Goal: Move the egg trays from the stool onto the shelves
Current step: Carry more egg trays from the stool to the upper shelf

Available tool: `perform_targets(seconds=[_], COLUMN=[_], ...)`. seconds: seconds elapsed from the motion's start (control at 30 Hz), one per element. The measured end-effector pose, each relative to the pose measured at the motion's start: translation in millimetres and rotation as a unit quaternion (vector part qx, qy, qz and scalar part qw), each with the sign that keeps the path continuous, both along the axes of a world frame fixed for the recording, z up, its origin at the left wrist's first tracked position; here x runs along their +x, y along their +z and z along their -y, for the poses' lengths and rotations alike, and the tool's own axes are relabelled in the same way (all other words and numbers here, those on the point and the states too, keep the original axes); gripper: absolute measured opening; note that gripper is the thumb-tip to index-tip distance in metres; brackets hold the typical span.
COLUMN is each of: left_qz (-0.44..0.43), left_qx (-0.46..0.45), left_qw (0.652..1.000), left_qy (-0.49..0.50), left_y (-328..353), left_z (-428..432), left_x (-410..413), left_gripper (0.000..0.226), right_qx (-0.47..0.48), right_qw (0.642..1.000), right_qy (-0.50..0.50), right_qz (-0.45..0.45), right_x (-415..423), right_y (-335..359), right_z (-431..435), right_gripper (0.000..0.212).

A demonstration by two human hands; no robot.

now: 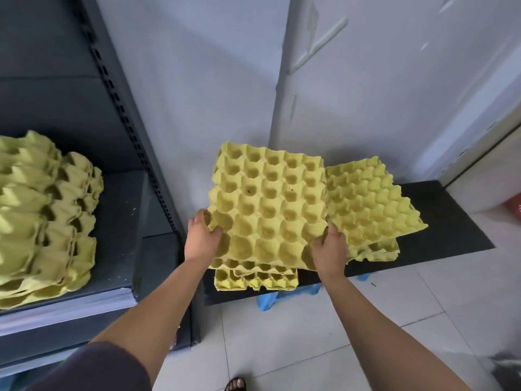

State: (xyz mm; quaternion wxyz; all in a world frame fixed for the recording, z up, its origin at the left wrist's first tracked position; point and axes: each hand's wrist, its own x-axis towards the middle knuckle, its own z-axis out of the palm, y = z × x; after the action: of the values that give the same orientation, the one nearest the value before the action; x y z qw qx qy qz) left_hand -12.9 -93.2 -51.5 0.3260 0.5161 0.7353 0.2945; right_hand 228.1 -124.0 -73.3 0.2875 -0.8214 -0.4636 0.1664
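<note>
Leftmost, yellow moulded-pulp egg trays (48, 221) sit stacked on the grey metal shelf (121, 198); the left hand (201, 235) grips the near-left corner of the top yellow tray (267, 210), the right hand (329, 249) its near-right edge, over the black-topped stool (445, 221); a level lift should leave the lower trays (253, 280) undisturbed.

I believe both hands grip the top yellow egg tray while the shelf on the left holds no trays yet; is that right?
Not quite: in the head view the shelf already holds a stack of yellow trays. The left hand and right hand do grip the top egg tray.
</note>
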Motion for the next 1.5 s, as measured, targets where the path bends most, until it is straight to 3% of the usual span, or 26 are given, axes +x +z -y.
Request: perform_targets(seconds=[0.43, 0.73, 1.3, 1.5], left_qz=[-0.016, -0.055, -0.119, -0.149], left_qx=[0.134, 0.292, 0.393, 0.376], left_qw=[0.99, 0.952, 0.907, 0.902], left_qy=[0.035, 0.069, 0.094, 0.153], left_y=[120.6, 217.5, 335.0, 371.7], left_z=[178.9, 257.2, 255.8, 215.3], left_x=[-13.0, -65.8, -316.0, -387.8], left_gripper=[0.039, 0.065, 0.1, 0.09], right_qx=[0.121, 0.26, 0.383, 0.399], right_qw=[0.99, 0.954, 0.874, 0.861], right_qy=[0.057, 0.111, 0.241, 0.268], right_qz=[-0.048, -0.098, -0.18, -0.166], right_x=[-5.4, -67.5, -314.2, -382.0], right_y=[102.3, 188.3, 319.3, 367.8], right_z=[141.5, 171.0, 134.5, 105.5], right_gripper=[0.048, 0.046, 0.048, 0.049])
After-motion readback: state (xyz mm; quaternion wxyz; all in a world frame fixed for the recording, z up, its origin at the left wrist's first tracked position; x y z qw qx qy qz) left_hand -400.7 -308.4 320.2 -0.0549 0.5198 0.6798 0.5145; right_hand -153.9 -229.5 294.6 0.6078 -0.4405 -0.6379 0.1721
